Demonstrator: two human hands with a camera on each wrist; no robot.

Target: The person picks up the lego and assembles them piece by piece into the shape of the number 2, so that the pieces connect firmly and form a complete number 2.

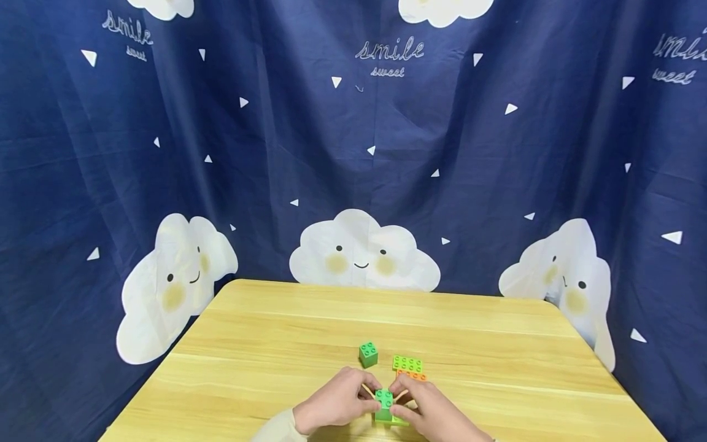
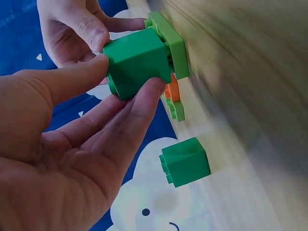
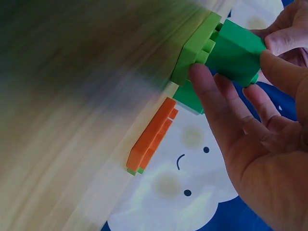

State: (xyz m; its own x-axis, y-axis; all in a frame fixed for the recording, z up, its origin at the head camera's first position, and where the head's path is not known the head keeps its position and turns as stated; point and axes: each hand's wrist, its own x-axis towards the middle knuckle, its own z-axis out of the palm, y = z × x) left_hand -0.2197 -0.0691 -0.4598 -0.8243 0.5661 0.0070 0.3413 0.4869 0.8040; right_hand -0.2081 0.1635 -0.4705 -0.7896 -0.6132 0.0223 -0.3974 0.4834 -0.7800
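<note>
A dark green block (image 1: 384, 402) with studs on top stands on one end of a light green flat brick (image 2: 174, 45) near the table's front edge. A narrow gap with studs shows between the two in the left wrist view. My left hand (image 1: 338, 400) pinches the block from the left, thumb on the near side and fingers on the far side. From the right, my right hand (image 1: 429, 410) holds the same block (image 3: 237, 52) between thumb and fingers, one fingertip near the flat brick's studs. The hands partly cover the flat brick.
Beyond the hands, a second green block (image 1: 368, 355) stands upright on the wooden table (image 1: 265, 350). To its right lie another light green flat brick (image 1: 407, 363) and an orange flat brick (image 1: 415, 376), side by side. A dark blue cloud-patterned curtain (image 1: 331, 153) hangs behind the table.
</note>
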